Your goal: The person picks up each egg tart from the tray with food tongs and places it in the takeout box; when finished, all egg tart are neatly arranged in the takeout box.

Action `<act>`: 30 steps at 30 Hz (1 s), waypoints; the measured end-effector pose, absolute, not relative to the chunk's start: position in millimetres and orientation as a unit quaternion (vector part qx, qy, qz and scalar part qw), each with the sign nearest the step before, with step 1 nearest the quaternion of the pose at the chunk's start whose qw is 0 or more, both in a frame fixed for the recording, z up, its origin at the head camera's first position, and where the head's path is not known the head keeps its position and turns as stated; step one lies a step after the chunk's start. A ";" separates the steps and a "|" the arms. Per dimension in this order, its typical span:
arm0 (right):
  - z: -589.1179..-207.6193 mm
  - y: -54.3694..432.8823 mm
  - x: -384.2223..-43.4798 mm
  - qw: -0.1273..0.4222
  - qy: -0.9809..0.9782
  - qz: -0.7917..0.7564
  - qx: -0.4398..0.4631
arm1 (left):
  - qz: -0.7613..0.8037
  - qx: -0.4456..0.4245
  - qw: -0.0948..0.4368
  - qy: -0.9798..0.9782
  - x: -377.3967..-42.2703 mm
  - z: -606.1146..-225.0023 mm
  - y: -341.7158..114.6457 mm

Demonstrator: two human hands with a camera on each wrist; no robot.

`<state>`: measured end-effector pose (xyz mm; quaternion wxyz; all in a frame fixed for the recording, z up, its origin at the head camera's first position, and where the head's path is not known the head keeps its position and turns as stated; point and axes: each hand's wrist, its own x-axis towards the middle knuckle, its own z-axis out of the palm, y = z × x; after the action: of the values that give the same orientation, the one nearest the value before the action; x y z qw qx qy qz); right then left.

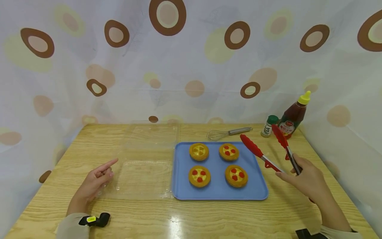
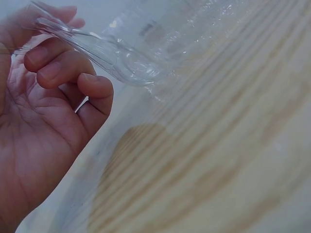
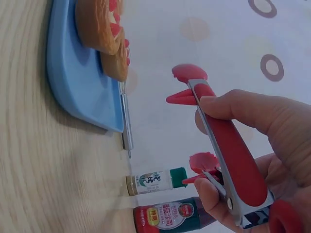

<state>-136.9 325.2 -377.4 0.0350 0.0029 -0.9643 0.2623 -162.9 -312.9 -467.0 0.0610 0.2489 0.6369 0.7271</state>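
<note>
My left hand [image 1: 95,182] is at the left rim of a clear plastic clamshell box [image 1: 143,196], which lies opened out with its lid [image 1: 153,132] toward the wall. Thumb and curled fingers hold that rim, while the forefinger points out over it. In the left wrist view the clear edge [image 2: 121,73] runs between the fingers. My right hand [image 1: 310,179] grips red-tipped metal tongs [image 1: 276,167], their arms spread with nothing between the tips. The tongs hang over the right side of a blue tray [image 1: 215,196]. Small round tarts [image 1: 199,176] sit on it, three with red dots and another plain yellow [image 1: 199,151].
A whisk [image 1: 229,133] lies behind the tray. At the back right, a green-capped seasoning jar [image 1: 266,130] stands beside a sauce bottle [image 1: 293,116] with a yellow cap. A patterned curtain [image 1: 194,66] hangs behind the wooden table [image 1: 143,219] and along its sides.
</note>
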 end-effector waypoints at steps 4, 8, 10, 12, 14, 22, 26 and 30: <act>-376.0 318.0 -139.4 0.044 -0.962 0.267 0.028 | 0.728 0.244 0.064 0.638 -162.8 -467.1 -312.8; -377.4 310.0 -147.2 0.045 -0.961 0.262 0.072 | 0.727 0.238 0.059 0.641 -162.0 -466.9 -312.3; -377.3 306.8 -152.7 0.035 -0.961 0.258 0.092 | 0.727 0.234 0.055 0.643 -161.6 -466.8 -312.0; -376.3 304.6 -158.4 0.023 -0.960 0.259 0.107 | 0.726 0.233 0.051 0.645 -161.5 -466.6 -311.9; -374.9 304.0 -164.1 0.010 -0.958 0.259 0.123 | 0.724 0.238 0.051 0.645 -161.9 -466.6 -311.9; -366.7 308.4 -185.5 -0.027 -0.953 0.241 0.179 | 0.718 0.233 0.048 0.654 -161.5 -465.9 -312.3; -364.7 309.9 -192.2 -0.054 -0.949 0.243 0.192 | 0.719 0.234 0.047 0.653 -160.9 -464.9 -311.6; -364.3 313.1 -195.7 -0.079 -0.947 0.243 0.197 | 0.718 0.239 0.047 0.651 -161.4 -465.0 -310.8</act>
<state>-195.7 313.1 -364.3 -0.0786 0.1968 -0.9465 0.2433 -161.4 -310.8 -465.0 0.0473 0.2390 0.6515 0.7185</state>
